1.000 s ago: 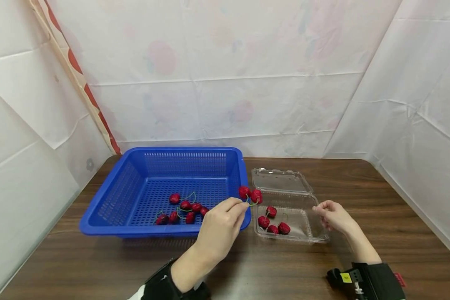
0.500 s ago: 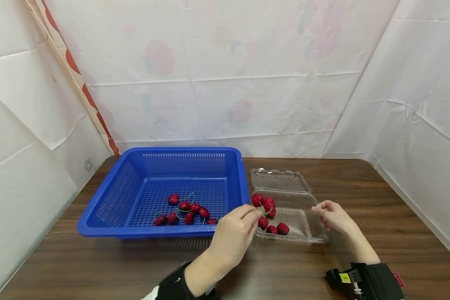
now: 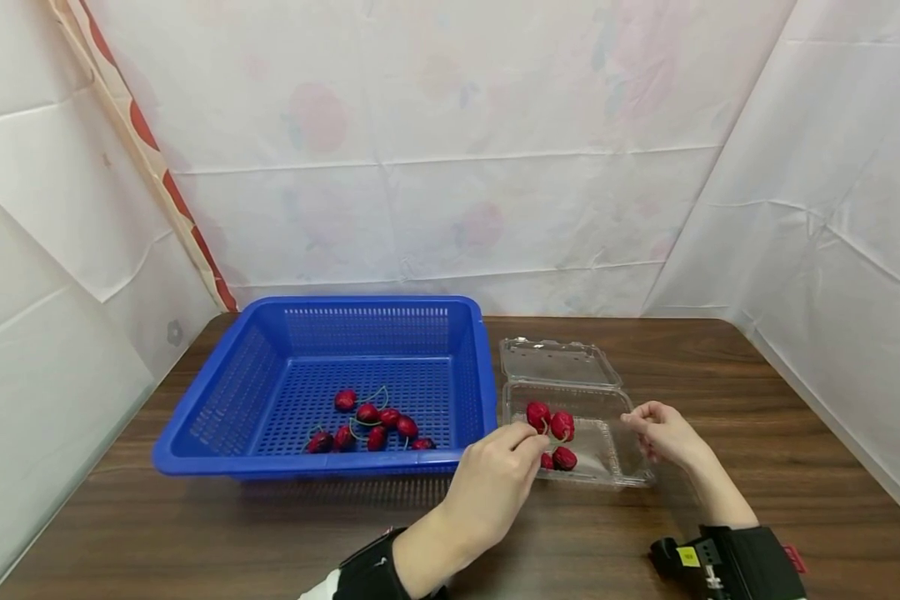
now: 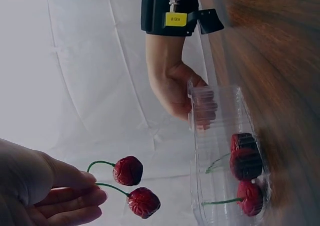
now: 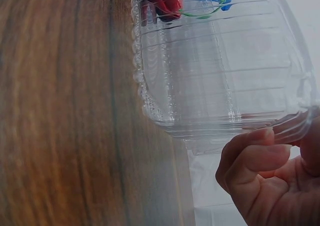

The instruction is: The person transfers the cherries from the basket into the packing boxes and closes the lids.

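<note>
My left hand [image 3: 495,483] pinches the green stems of a pair of red cherries [image 3: 562,426] between thumb and fingertips. They hang above the near left part of a clear plastic clamshell box [image 3: 598,442], apart from its floor in the left wrist view. Several cherries [image 4: 246,163] lie inside the box, partly hidden by my left hand in the head view. At the box's right rim, my right hand [image 3: 669,437] pinches the edge between thumb and curled fingers. The box's lid [image 3: 558,363] is folded back behind it.
Left of the box stands a blue perforated basket [image 3: 322,308] with several stemmed cherries [image 3: 367,412] near its front. Both containers sit on a brown wooden table [image 3: 270,542]. White sheets [image 3: 435,167] enclose the back and sides.
My left hand has moved right, carrying the pair of cherries from the basket's right edge to over the clear box. My right hand stays at the box's rim.
</note>
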The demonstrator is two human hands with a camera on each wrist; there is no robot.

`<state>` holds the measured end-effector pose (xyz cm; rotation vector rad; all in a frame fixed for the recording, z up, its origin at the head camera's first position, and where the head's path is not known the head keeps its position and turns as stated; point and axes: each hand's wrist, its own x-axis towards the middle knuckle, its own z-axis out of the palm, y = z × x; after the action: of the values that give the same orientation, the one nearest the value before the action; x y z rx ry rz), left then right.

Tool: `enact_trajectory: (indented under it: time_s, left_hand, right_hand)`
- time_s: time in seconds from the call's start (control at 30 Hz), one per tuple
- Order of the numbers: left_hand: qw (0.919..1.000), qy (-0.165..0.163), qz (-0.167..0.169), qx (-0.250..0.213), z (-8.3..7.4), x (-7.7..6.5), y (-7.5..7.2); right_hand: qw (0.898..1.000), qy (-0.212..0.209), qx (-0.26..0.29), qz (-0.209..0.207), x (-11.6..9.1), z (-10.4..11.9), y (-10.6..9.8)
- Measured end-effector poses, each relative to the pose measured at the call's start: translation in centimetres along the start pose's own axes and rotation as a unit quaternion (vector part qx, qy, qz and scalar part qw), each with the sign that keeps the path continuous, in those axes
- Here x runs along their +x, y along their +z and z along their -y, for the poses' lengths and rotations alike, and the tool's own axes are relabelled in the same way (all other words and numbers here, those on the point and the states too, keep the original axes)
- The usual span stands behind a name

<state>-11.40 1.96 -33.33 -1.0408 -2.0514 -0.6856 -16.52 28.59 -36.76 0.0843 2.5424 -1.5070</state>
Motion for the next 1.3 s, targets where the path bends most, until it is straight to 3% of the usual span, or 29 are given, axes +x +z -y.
enact_trajectory:
  time_s: [0.57, 0.93, 1.3]
  left_hand:
    - [0.9979, 0.014, 0.037, 0.051, -1.0, 0.6, 1.8]
    - [0.9861, 0.017, 0.115, 0.119, -1.3, 0.9, 3.0]
    - [0.9784, 0.013, 0.168, 0.12, -1.2, 1.5, 4.2]
  right_hand:
    - [1.0, 0.001, -0.003, -0.008, 0.1, 0.0, 0.1]
    - [1.0, 0.004, 0.001, -0.006, 0.0, -0.1, 0.2]
    - [1.0, 0.005, -0.001, -0.012, 0.1, -0.1, 0.2]
